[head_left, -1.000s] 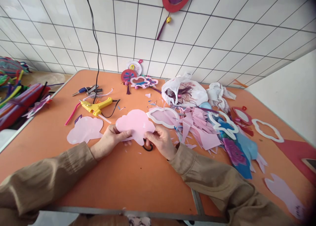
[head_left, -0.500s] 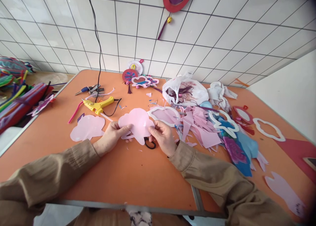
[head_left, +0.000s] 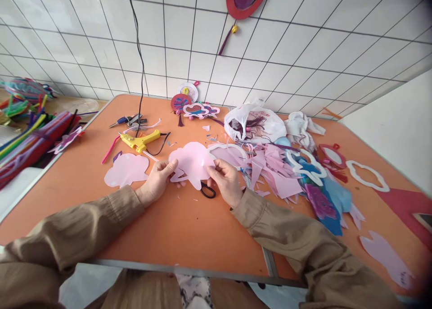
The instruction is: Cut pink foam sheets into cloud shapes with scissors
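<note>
A pink cut-out with a wavy outline (head_left: pixel 192 161) is stretched between my two hands above the orange table (head_left: pixel 189 237). My left hand (head_left: pixel 158 177) pinches its left edge between thumb and fingers. On the other side my right hand (head_left: pixel 225 179) grips the right edge the same way. Black-handled scissors (head_left: pixel 208 190) lie under the cut-out, with only a handle loop showing. Another pink cut-out (head_left: pixel 125 170) rests flat to the left of my left hand. Behind my right hand is a white wavy frame (head_left: pixel 245 155) with pink material inside it.
A yellow glue gun (head_left: pixel 140 141) and keys (head_left: pixel 137 120) lie at the back left. Pink scraps (head_left: pixel 273 169), a plastic bag (head_left: pixel 280 128), blue fabric (head_left: pixel 340 198) and white frames (head_left: pixel 367 174) cover the right. Pipe cleaners (head_left: pixel 40 142) are piled at far left. A black cord (head_left: pixel 139 52) hangs down.
The camera view has shifted slightly, so the table appears a little further right. Both hands keep their hold on the pink cut-out, whose tilt has changed slightly.
</note>
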Action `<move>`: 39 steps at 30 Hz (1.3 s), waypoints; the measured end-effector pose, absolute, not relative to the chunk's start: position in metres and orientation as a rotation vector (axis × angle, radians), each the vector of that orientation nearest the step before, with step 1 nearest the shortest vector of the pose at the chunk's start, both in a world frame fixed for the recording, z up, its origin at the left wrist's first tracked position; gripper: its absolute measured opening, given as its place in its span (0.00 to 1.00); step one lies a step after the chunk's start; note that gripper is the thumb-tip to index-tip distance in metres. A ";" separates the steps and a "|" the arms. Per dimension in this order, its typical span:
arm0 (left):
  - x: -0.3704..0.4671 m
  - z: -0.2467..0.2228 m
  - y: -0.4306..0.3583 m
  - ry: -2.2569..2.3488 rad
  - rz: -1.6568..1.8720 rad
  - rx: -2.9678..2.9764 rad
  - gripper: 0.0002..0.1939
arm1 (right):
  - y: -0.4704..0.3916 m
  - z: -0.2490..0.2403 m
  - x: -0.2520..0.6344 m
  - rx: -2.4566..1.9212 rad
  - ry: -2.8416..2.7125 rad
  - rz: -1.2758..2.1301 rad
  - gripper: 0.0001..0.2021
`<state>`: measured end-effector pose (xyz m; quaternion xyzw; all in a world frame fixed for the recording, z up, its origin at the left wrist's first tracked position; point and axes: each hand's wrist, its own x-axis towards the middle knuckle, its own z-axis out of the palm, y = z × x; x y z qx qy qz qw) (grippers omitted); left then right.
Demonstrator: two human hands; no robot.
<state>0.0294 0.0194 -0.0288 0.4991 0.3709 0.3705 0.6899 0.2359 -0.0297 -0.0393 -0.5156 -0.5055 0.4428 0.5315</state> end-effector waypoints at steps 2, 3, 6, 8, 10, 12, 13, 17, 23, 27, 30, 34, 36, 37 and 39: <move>0.030 -0.029 0.019 0.866 0.820 1.125 0.34 | -0.029 -0.040 0.236 -1.230 -1.205 1.051 0.19; 0.031 -0.029 0.019 0.882 0.822 1.124 0.34 | -0.029 -0.040 0.236 -1.230 -1.206 1.050 0.19; 0.032 -0.030 0.019 0.898 0.837 1.109 0.34 | -0.028 -0.040 0.235 -1.234 -1.205 1.047 0.18; 0.031 -0.032 0.018 0.893 0.843 1.126 0.34 | -0.028 -0.040 0.236 -1.240 -1.202 1.044 0.18; 0.030 -0.034 0.018 0.890 0.837 1.165 0.35 | -0.029 -0.040 0.236 -1.247 -1.199 1.037 0.18; 0.029 -0.035 0.018 0.899 0.833 1.191 0.35 | -0.029 -0.039 0.236 -1.254 -1.200 1.029 0.18; 0.028 -0.035 0.017 0.905 0.836 1.197 0.35 | -0.029 -0.039 0.236 -1.256 -1.203 1.024 0.18; 0.028 -0.034 0.017 0.895 0.848 1.228 0.35 | -0.029 -0.041 0.237 -1.260 -1.216 0.998 0.18; 0.032 -0.031 0.015 0.889 0.852 1.197 0.34 | -0.031 -0.043 0.242 -1.254 -1.245 0.946 0.15; 0.033 -0.028 0.013 0.845 0.829 1.098 0.35 | -0.035 -0.043 0.246 -1.253 -1.267 0.905 0.12; 0.032 -0.028 0.012 0.838 0.810 1.069 0.35 | -0.036 -0.044 0.247 -1.278 -1.297 0.838 0.11; 0.032 -0.032 0.012 0.864 0.818 1.077 0.35 | -0.035 -0.048 0.248 -1.267 -1.282 0.856 0.13; 0.031 -0.034 0.012 0.847 0.817 1.110 0.34 | -0.034 -0.049 0.248 -1.250 -1.270 0.875 0.14; 0.031 -0.034 0.013 0.842 0.807 1.134 0.34 | -0.034 -0.050 0.248 -1.245 -1.268 0.882 0.14; 0.031 -0.034 0.014 0.847 0.774 1.183 0.33 | -0.033 -0.050 0.248 -1.243 -1.272 0.889 0.14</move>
